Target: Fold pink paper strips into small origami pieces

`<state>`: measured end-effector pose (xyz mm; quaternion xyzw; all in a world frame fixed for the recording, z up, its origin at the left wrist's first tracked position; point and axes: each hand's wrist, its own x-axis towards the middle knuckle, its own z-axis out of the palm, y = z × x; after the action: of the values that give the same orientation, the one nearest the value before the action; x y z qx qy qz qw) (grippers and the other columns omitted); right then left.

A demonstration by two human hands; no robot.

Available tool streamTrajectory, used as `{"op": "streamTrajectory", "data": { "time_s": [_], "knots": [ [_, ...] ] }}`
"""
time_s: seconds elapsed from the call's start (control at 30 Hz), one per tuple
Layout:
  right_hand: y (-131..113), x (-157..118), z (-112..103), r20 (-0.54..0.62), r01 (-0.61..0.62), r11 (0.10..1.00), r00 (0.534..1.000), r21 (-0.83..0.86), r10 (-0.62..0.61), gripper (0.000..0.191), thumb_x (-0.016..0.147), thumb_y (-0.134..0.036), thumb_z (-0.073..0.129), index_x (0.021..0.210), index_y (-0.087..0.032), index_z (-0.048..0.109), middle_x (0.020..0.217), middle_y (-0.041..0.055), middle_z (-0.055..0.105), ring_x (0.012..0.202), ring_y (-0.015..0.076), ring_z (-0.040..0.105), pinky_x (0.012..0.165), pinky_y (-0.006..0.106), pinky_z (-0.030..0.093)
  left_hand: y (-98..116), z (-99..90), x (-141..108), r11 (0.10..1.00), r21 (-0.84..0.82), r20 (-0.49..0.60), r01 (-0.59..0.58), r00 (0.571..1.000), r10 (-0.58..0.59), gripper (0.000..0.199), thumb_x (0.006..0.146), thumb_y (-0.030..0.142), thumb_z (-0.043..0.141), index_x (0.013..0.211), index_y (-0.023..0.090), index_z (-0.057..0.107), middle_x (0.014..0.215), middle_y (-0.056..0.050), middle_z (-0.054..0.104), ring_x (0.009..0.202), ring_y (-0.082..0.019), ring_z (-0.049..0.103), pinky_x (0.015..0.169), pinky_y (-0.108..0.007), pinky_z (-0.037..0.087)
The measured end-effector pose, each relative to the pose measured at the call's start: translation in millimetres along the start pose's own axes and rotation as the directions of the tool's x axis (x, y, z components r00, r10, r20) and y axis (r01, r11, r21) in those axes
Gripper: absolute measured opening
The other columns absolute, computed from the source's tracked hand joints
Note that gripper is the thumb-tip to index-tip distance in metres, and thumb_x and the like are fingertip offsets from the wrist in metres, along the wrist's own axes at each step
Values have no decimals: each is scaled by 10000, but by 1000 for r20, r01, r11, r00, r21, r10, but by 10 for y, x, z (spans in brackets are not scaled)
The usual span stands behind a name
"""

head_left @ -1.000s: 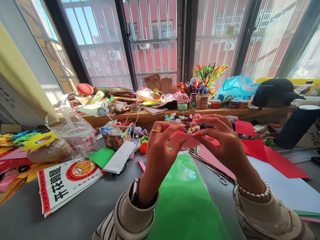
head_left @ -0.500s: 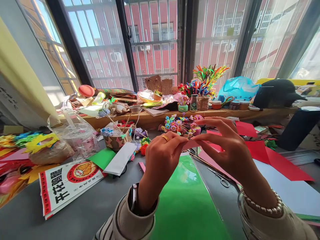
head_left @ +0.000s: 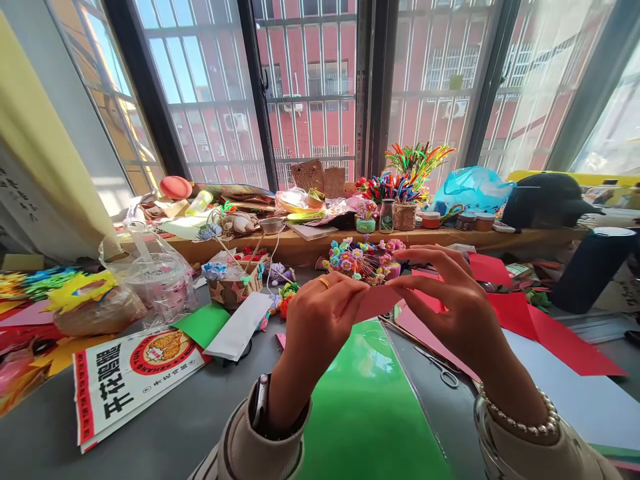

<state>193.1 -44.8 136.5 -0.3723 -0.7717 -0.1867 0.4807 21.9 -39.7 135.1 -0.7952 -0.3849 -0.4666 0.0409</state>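
A small piece of pink paper (head_left: pixel 379 301) is held up between my two hands over the far end of a glossy green sheet (head_left: pixel 373 407). My left hand (head_left: pixel 323 317), with a ring and a watch at the wrist, pinches the paper's left end. At its right end, my right hand (head_left: pixel 453 300) grips the paper between thumb and a finger, the other fingers raised and spread. Scissors (head_left: pixel 443 370) lie on the table right of the green sheet. Behind my hands stands a bunch of small colourful flowers (head_left: pixel 350 253).
At left lie a printed paper bag (head_left: pixel 140 383), a green paper piece (head_left: pixel 203 325) and a folded white paper (head_left: pixel 240 327). A plastic cup (head_left: pixel 157 280) stands behind them. Red sheets (head_left: pixel 570 337) and a dark bottle (head_left: pixel 593 270) are at right. Craft supplies crowd the windowsill (head_left: pixel 295 247).
The view has tilted up slightly. More of the pink paper shows between my hands, which keep their hold on it.
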Motion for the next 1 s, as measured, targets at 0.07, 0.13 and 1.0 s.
{"op": "streamTrajectory", "data": {
  "time_s": [0.07,0.13,1.0],
  "knots": [
    [15,-3,-24,-3,-12,1000,1000,-8,12,108,722,-197,547,758,-233,642,1011,38,541,1000,216,437,868,422,353,-25,-22,1,1000,-15,-15,1,1000,-1,123,743,214,503,762,198,623,700,-10,629,691,-137,554,649,-255,419],
    [39,-6,-47,-10,-19,1000,1000,-10,19,111,723,-200,543,759,-238,641,1012,38,540,1006,223,434,864,431,353,-49,-46,0,1000,-30,-33,-4,999,3,118,740,208,507,768,196,621,710,-11,628,700,-137,556,654,-255,419],
    [62,30,168,228,-217,934,961,284,154,104,772,-220,489,728,-184,577,739,35,590,730,166,525,674,302,420,-84,2,64,967,-210,51,147,989,-139,83,718,192,538,716,193,622,674,7,616,661,-120,551,616,-222,421]
  ]
}}
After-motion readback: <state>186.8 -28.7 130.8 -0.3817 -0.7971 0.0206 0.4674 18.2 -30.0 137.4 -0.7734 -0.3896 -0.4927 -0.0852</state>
